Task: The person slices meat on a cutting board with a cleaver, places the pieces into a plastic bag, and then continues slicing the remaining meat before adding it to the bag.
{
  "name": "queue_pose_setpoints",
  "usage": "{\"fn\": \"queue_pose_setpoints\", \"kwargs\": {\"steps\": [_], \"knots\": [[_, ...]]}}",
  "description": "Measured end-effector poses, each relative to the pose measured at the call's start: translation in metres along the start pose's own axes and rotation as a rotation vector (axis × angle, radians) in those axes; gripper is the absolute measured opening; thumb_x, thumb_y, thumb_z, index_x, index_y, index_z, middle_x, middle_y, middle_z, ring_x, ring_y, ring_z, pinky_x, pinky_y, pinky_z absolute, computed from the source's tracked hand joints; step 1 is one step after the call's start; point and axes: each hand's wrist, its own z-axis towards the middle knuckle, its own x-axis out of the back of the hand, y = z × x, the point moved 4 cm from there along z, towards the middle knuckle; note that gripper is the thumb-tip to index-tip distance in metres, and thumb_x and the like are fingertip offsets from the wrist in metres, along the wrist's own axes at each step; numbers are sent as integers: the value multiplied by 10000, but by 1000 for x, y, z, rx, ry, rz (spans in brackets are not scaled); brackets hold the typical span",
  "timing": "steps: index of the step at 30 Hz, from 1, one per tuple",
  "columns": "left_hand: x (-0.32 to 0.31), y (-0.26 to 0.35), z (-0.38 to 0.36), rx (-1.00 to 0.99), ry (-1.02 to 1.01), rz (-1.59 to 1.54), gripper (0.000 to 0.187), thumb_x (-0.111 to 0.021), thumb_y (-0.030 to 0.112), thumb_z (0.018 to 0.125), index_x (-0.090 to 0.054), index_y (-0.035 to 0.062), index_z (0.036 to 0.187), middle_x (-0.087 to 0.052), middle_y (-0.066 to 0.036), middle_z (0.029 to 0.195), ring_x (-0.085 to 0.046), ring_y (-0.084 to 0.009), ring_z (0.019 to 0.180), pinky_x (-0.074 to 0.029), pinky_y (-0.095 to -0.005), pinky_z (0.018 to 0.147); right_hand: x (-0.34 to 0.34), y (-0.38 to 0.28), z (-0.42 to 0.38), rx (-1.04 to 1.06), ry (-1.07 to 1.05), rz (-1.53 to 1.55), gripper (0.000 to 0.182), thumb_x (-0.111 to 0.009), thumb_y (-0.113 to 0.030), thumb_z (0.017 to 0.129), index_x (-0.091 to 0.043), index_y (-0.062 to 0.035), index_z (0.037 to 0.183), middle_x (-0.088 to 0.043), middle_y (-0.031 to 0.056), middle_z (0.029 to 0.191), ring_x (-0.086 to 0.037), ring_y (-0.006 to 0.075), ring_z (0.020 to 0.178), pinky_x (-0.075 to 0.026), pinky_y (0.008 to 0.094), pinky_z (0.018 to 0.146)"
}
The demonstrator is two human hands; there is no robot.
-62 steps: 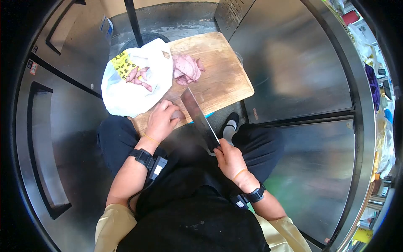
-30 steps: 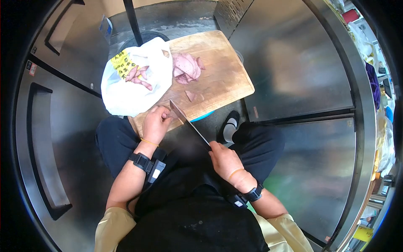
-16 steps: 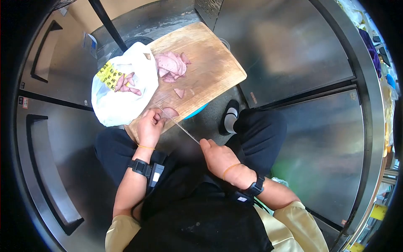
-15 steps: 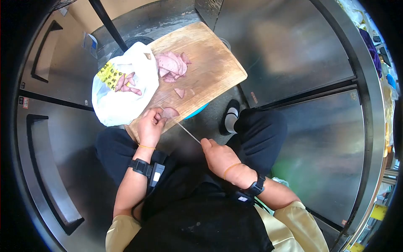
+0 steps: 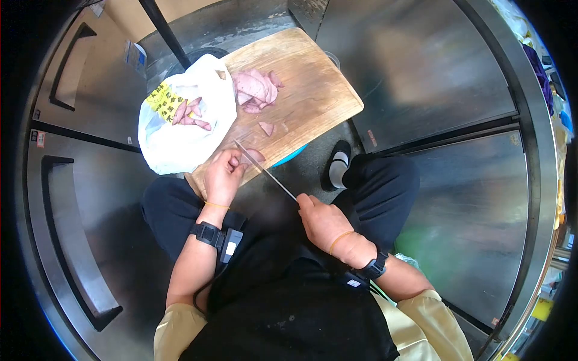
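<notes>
My right hand (image 5: 325,222) is closed round the handle of a knife (image 5: 271,174), whose thin blade reaches up and left over the near edge of the wooden cutting board (image 5: 319,90). At that edge, my left hand (image 5: 223,177) has its fingers curled down on a piece of pink ham (image 5: 256,156). The blade lies across this piece, just right of the fingertips. A pile of ham slices (image 5: 256,90) is farther up the board, with a small loose slice (image 5: 267,127) below it.
A white plastic bag (image 5: 162,144) with a yellow label and several ham strips (image 5: 191,117) on it covers the board's left side. Steel cabinets (image 5: 469,198) stand on both sides. A blue rim (image 5: 292,155) shows beneath the board.
The knife blade has shifted and now shows broader over the ham piece. The whole view has drifted slightly, moving the board and hands a little rightward. Both hands keep their hold.
</notes>
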Motion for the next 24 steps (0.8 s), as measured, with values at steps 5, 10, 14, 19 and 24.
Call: {"fn": "queue_pose_setpoints", "kwargs": {"steps": [5, 10, 14, 19, 24], "knots": [[0, 0, 0, 7, 7, 8, 276, -772, -12, 717, -621, 22, 945, -519, 5, 745, -472, -67, 616, -424, -216, 554, -3, 1, 1, -8, -15, -8, 187, -506, -12, 833, -458, -24, 1013, -610, 216, 940, -646, 414, 781, -539, 486, 673], [-1, -3, 1, 47, 20, -10, 256, -780, 57, 695, -642, 70, 911, -563, -46, 733, -541, -177, 612, -454, -307, 572, -5, 1, 2, 2, -1, -16, 205, -514, -9, 824, -456, -21, 1021, -608, 219, 934, -649, 412, 777, -541, 483, 668], [-11, -31, 3, 107, -18, -186, 234, -752, 27, 741, -633, 42, 943, -542, -13, 727, -511, -115, 610, -441, -257, 564, -6, 2, 3, -14, -16, -19, 221, -519, -7, 819, -452, -18, 1030, -608, 224, 935, -652, 410, 777, -544, 478, 671], [-8, -30, 5, 35, -24, -160, 182, -714, -24, 793, -622, 9, 947, -511, 41, 686, -461, -41, 601, -405, -193, 541, -7, 1, 4, -37, -55, -29, 254, -531, 8, 806, -440, -15, 1043, -608, 230, 935, -654, 413, 786, -546, 475, 677], [-4, -18, 5, 55, -15, -91, 146, -723, -23, 772, -630, 7, 879, -529, 32, 669, -468, -44, 592, -406, -203, 537, -6, -2, 5, -48, -68, -31, 267, -542, 12, 800, -434, -14, 1043, -608, 230, 932, -654, 417, 793, -549, 474, 683]]}}
